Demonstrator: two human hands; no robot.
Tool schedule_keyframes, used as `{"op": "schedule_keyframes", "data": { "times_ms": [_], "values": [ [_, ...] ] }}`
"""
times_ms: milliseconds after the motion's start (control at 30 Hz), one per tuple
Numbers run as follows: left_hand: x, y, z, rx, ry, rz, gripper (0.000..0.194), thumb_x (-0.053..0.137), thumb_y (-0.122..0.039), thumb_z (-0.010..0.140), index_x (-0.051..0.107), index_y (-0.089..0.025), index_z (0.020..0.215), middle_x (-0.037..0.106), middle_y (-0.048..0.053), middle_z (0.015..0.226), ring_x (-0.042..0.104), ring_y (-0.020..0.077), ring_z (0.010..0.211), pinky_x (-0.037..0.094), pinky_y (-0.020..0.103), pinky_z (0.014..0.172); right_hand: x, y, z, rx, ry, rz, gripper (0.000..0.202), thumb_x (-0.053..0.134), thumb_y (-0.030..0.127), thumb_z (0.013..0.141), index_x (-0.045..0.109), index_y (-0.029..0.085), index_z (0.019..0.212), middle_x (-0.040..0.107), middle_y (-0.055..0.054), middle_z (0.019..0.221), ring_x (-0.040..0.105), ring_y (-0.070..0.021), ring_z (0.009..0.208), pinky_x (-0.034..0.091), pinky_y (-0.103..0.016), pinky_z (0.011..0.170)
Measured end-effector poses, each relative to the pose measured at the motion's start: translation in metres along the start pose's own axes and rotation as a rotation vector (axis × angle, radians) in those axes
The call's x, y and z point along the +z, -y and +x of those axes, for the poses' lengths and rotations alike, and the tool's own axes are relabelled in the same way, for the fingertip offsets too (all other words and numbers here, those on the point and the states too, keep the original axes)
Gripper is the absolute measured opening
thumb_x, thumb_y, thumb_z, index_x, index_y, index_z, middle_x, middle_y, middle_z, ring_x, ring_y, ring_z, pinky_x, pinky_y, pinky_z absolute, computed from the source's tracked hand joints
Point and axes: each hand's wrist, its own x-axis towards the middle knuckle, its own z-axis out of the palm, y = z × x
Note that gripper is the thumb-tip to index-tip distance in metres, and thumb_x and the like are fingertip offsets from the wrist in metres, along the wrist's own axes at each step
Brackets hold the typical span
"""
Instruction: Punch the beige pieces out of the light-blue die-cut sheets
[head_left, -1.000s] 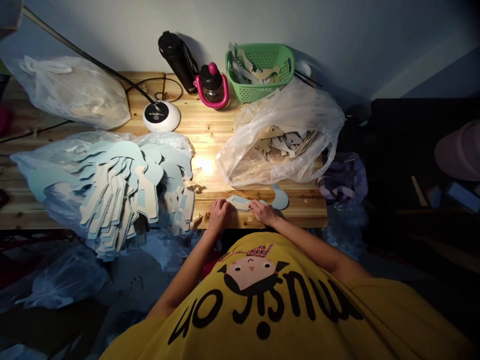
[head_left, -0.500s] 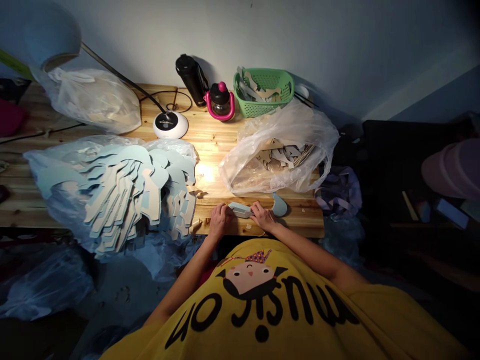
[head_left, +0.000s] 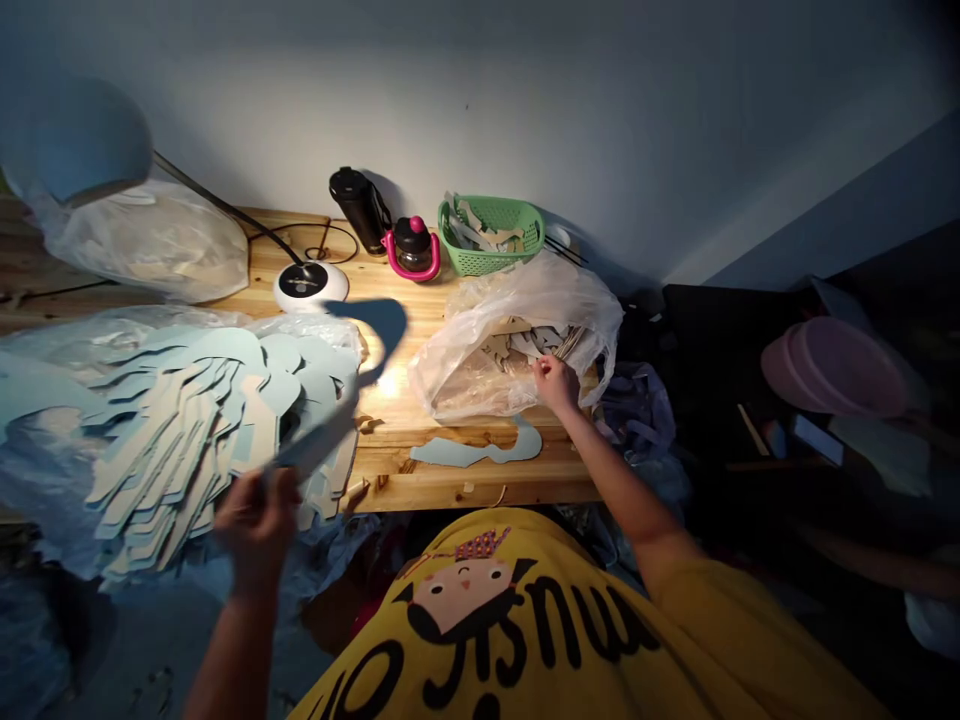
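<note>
My left hand [head_left: 259, 515] is closed on the lower end of a blue hooked cutout [head_left: 382, 325], raised over the pile and blurred by motion. My right hand [head_left: 553, 380] is at the mouth of a clear plastic bag [head_left: 450, 375] that holds small cut pieces [head_left: 536, 338]. Its fingers are pinched together, and whatever they hold is too small to make out. A second blue cutout [head_left: 457, 453] lies flat near the table's front edge. Many blue and cream cutouts [head_left: 187, 420] are heaped on plastic at the left.
A green basket [head_left: 491, 262] of scraps stands by the wall, beside a pink-handled bottle [head_left: 412, 250] and a black flask [head_left: 360, 210]. The desk lamp [head_left: 311, 285] stands left of them, near another full plastic bag [head_left: 157, 245]. Small scraps lie near the table edge [head_left: 420, 498].
Both hands have left the piece at the table's front edge. The left moved left and now holds a raised cutout; the right moved up to the bag. The camera view has shifted.
</note>
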Motion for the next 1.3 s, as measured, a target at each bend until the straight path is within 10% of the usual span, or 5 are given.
{"op": "schedule_keyframes", "data": {
  "times_ms": [133, 233, 633, 1067, 1300],
  "values": [
    [-0.036, 0.006, 0.02, -0.133, -0.426, 0.303, 0.035, 0.067, -0.037, 0.081, 0.062, -0.017, 0.11, 0.066, 0.006, 0.1, 0.064, 0.0276, 0.09, 0.055, 0.042, 0.078, 0.009, -0.02, 0.051, 0.285, 0.141, -0.127, 0.025, 0.057, 0.024, 0.088, 0.07, 0.015, 0.107, 0.069, -0.015, 0.106, 0.064, -0.0265, 0.097, 0.047, -0.031, 0.08],
    [-0.024, -0.008, 0.016, -0.039, -0.506, 0.459, 0.071, 0.072, -0.035, 0.075, 0.045, -0.021, 0.138, 0.05, 0.012, 0.139, 0.047, 0.0374, 0.127, 0.044, 0.059, 0.105, 0.02, -0.031, 0.05, 0.303, 0.204, -0.064, 0.023, 0.053, 0.017, 0.085, 0.074, 0.019, 0.097, 0.07, -0.012, 0.102, 0.065, -0.0241, 0.092, 0.046, -0.028, 0.077],
    [0.141, -0.111, -0.047, 0.449, 0.348, -0.12, 0.021, 0.055, -0.024, 0.093, 0.065, -0.022, 0.111, 0.059, 0.01, 0.116, 0.059, 0.0213, 0.109, 0.052, 0.037, 0.094, 0.051, -0.043, 0.028, 0.269, 0.222, 0.188, 0.021, 0.055, 0.023, 0.081, 0.072, 0.014, 0.071, 0.07, -0.005, 0.073, 0.062, -0.0167, 0.069, 0.04, -0.02, 0.062],
    [0.15, -0.102, -0.061, 0.464, 0.471, -0.107, 0.017, 0.055, -0.024, 0.093, 0.067, -0.021, 0.105, 0.064, 0.009, 0.108, 0.063, 0.0202, 0.1, 0.054, 0.035, 0.086, 0.058, -0.028, 0.023, 0.463, 0.165, 0.686, 0.019, 0.065, 0.027, 0.064, 0.055, 0.016, 0.052, 0.057, 0.0, 0.051, 0.053, -0.0117, 0.055, 0.042, -0.021, 0.058],
    [0.154, -0.124, -0.045, 0.454, 0.505, -0.223, 0.023, 0.056, -0.028, 0.094, 0.068, -0.022, 0.112, 0.067, 0.009, 0.117, 0.064, 0.0208, 0.108, 0.053, 0.037, 0.095, 0.009, 0.003, -0.061, 0.278, 0.378, 1.107, 0.042, 0.078, 0.052, 0.058, 0.06, 0.015, 0.065, 0.06, -0.001, 0.06, 0.052, -0.0104, 0.054, 0.042, -0.02, 0.05]
  ]
}}
